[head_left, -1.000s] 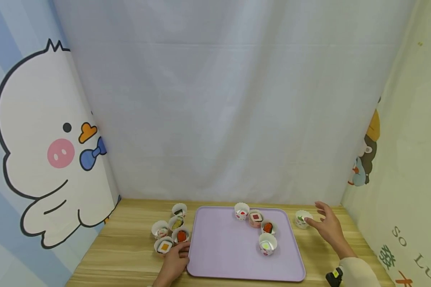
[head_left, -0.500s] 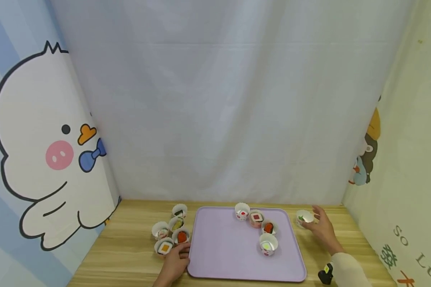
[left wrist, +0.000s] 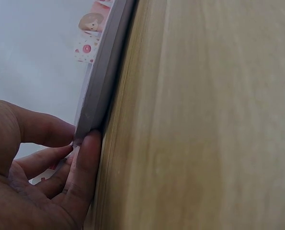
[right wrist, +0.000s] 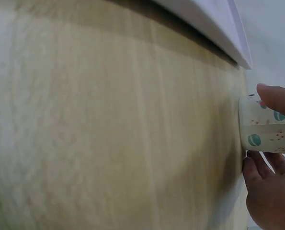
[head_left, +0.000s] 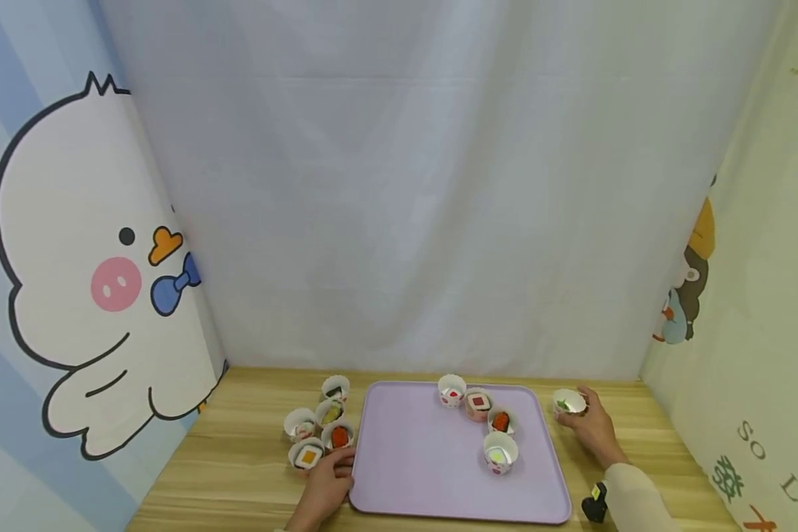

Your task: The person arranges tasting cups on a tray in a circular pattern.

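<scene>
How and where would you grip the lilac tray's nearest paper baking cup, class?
Probably pinch the paper baking cup by its outer side walls, from the right: it stands upright and open-topped, with bare tray there and another cup close behind.

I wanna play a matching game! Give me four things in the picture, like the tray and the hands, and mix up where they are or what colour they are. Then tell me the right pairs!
Things:
1. Tray
2. Left hand
3. Right hand
4. Orange square

Colour, place or state:
A. Holding a cup off to the right of the tray
B. Left of the tray, with a white border
C. Light purple
D. Gripping the tray's left edge

Right pairs:
1-C, 2-D, 3-A, 4-B
</scene>
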A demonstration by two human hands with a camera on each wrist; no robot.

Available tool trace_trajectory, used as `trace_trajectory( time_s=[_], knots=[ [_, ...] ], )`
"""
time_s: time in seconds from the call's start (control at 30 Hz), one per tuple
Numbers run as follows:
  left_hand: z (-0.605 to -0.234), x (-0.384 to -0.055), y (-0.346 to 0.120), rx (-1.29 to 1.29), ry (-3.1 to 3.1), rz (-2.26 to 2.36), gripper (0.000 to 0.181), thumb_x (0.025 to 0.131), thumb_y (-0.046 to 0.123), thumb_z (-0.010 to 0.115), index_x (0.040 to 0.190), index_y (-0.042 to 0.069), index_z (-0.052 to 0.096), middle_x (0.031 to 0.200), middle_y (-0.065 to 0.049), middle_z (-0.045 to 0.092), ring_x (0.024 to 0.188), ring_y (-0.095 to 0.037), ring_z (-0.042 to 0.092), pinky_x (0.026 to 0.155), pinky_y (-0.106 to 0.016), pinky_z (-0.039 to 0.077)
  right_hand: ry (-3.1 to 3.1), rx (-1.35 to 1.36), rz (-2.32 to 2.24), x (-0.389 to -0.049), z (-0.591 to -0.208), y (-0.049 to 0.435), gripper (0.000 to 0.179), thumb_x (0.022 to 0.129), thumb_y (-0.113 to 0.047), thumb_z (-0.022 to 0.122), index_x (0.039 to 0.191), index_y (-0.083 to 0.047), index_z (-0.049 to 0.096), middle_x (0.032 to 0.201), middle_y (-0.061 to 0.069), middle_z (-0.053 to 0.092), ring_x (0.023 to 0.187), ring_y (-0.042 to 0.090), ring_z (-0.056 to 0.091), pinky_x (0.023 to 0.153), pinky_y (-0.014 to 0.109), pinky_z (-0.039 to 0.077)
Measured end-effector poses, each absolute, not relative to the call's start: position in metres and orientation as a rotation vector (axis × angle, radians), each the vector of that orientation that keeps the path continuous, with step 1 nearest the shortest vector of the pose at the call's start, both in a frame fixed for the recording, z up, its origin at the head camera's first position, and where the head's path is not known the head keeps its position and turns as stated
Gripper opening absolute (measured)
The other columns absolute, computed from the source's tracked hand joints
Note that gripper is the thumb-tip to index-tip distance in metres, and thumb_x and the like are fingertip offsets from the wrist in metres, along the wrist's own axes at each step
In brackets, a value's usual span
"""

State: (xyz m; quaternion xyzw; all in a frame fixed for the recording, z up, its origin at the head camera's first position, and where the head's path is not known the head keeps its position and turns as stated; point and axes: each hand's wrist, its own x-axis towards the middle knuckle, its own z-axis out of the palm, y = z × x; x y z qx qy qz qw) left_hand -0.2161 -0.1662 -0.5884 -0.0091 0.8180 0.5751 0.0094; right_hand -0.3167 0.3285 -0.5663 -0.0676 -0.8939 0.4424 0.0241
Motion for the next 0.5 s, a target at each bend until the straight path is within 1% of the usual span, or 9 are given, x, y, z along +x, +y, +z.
trace_trajectory(
  time_s=[0.1,0.2,0.3,0.5],
  knots=[
    [-0.589,-0.2167,-0.1662,-0.017,2.545,1.802,0.055,0.07,-0.009,0.055,0.126,-0.009,0.059,0.108,-0.022,0.064,0.088,-0.02,0.061,0.055,-0.028,0.054,-2.767,-0.219,1.335,-0.3186,-0.5669,0.3289,0.083,0.084,-0.021,0.074,0.147,0.003,0.025,0.139,0.034,0.043,0.118,0.043,0.049,0.097,0.049,0.04],
    [-0.5903,-0.2174,-0.1661,-0.006,2.546,1.801,0.055,0.07,-0.009,0.055,0.125,-0.009,0.059,0.108,-0.022,0.064,0.088,-0.02,0.061,0.056,-0.027,0.054,-2.756,-0.226,1.317,-0.3197,-0.5686,0.3287,0.078,0.083,-0.02,0.074,0.143,0.004,0.031,0.135,0.035,0.047,0.119,0.046,0.049,0.098,0.053,0.04],
    [-0.5923,-0.2183,-0.1659,0.004,2.553,1.796,0.055,0.07,-0.009,0.055,0.125,-0.01,0.059,0.107,-0.022,0.064,0.088,-0.019,0.062,0.057,-0.026,0.054,-2.746,-0.245,1.301,-0.3192,-0.5708,0.3281,0.073,0.083,-0.018,0.074,0.14,0.004,0.035,0.136,0.036,0.046,0.122,0.049,0.047,0.102,0.058,0.038],
    [-0.5935,-0.2189,-0.1664,-0.017,2.547,1.803,0.056,0.07,-0.01,0.055,0.125,-0.009,0.059,0.108,-0.022,0.065,0.088,-0.02,0.062,0.056,-0.027,0.054,-2.738,-0.267,1.28,-0.3168,-0.5697,0.327,0.069,0.084,-0.019,0.072,0.139,0.004,0.036,0.137,0.036,0.046,0.124,0.049,0.046,0.105,0.059,0.036]
  ],
)
